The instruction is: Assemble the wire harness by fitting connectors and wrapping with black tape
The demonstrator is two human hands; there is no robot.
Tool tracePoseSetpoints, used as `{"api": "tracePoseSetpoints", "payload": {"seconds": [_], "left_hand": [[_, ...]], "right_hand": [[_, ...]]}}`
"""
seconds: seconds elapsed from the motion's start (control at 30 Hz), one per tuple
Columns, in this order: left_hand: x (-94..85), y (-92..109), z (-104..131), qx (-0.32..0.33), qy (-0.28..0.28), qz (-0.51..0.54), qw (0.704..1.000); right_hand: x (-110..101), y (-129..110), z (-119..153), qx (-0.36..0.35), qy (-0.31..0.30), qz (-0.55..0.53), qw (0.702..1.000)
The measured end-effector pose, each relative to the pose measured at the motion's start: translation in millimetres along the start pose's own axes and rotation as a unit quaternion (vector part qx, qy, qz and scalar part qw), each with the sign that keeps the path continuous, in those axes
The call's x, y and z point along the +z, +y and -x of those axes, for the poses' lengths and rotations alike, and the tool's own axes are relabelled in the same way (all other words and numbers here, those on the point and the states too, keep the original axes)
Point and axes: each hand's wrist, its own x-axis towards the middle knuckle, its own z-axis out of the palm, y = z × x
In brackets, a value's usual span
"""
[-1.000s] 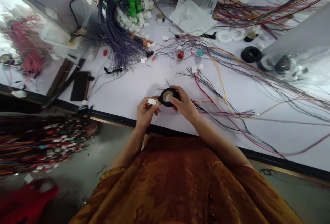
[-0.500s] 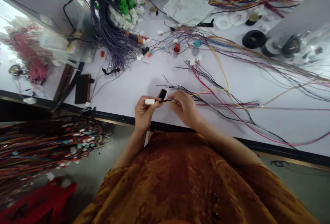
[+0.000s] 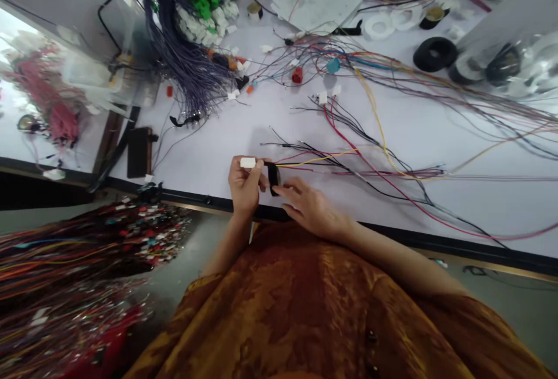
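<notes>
My left hand [image 3: 244, 186] is closed, with a white connector [image 3: 248, 163] pinched between thumb and fingers. Red, yellow and black wires [image 3: 300, 164] run from the connector off to the right across the table. Just right of my left fingertips, a strip of black tape [image 3: 273, 177] hangs down from the wires towards the table's front edge. My right hand [image 3: 311, 209] is beside it, fingers stretched and thumb apart. One of its fingertips touches the lower end of the tape.
Purple wires [image 3: 187, 71] with green and white connectors are heaped at the back left. A red connector [image 3: 297, 75] and a teal connector [image 3: 333, 65] lie among loose wires. A black tape roll [image 3: 435, 53] sits at the right. Wire bundles [image 3: 87, 245] hang below the table's left side.
The black tape has swung from pointing up above the wires to hanging below them. My right hand has moved down from the wires to the tape's lower end. The left hand keeps the connector.
</notes>
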Motion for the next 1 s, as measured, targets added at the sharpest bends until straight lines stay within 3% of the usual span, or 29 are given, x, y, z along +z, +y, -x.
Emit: {"api": "tracePoseSetpoints", "payload": {"seconds": [0.07, 0.13, 0.23, 0.3, 0.37, 0.43, 0.5, 0.6, 0.67, 0.7, 0.77, 0.87, 1.0], "left_hand": [[2.4, 3.5, 2.8, 0.004, -0.018, 0.012, 1.0], [2.5, 5.7, 6.5, 0.027, -0.052, -0.003, 0.998], [-0.5, 4.0, 8.9, 0.064, -0.102, -0.064, 0.991], [-2.3, 0.2, 6.9, 0.08, -0.09, -0.075, 0.99], [-2.4, -3.6, 3.1, 0.083, -0.058, -0.055, 0.993], [-0.5, -6.1, -0.9, 0.066, -0.037, -0.037, 0.996], [2.7, -6.9, -4.7, 0.043, -0.034, -0.027, 0.998], [7.4, -6.5, -9.2, 0.003, -0.027, 0.004, 1.0], [8.6, -5.6, -10.4, -0.031, -0.027, 0.033, 0.999], [8.4, -4.8, -10.0, -0.042, -0.036, 0.044, 0.998], [7.2, -2.2, -6.8, -0.03, -0.072, 0.046, 0.996], [5.2, 3.4, 1.9, 0.056, -0.129, -0.035, 0.989], [6.4, 5.8, 9.2, 0.138, -0.137, -0.1, 0.976]], "right_hand": [[1.7, 1.8, -14.3, 0.043, 0.048, -0.03, 0.997], [-1.1, 8.4, -45.2, 0.147, 0.089, -0.093, 0.981], [-11.3, 19.5, -88.2, 0.293, 0.011, -0.223, 0.93], [-19.5, 23.3, -97.1, 0.33, -0.004, -0.322, 0.887], [-26.4, 23.3, -86.6, 0.317, 0.054, -0.379, 0.868], [-29.1, 20.2, -61.9, 0.277, 0.111, -0.359, 0.884], [-24.8, 16.1, -31.5, 0.215, 0.129, -0.271, 0.929], [-9.6, 11.8, 5.8, 0.099, 0.067, -0.074, 0.99], [-2.6, 10.8, 15.2, 0.032, 0.007, 0.021, 0.999], [-2.0, 10.5, 13.8, 0.014, -0.003, 0.042, 0.999], [-6.3, 10.2, -1.5, 0.021, 0.038, 0.035, 0.998], [-20.2, 12.7, -45.8, 0.131, 0.103, -0.029, 0.985], [-39.7, 22.7, -92.9, 0.252, 0.055, -0.19, 0.947]]}}
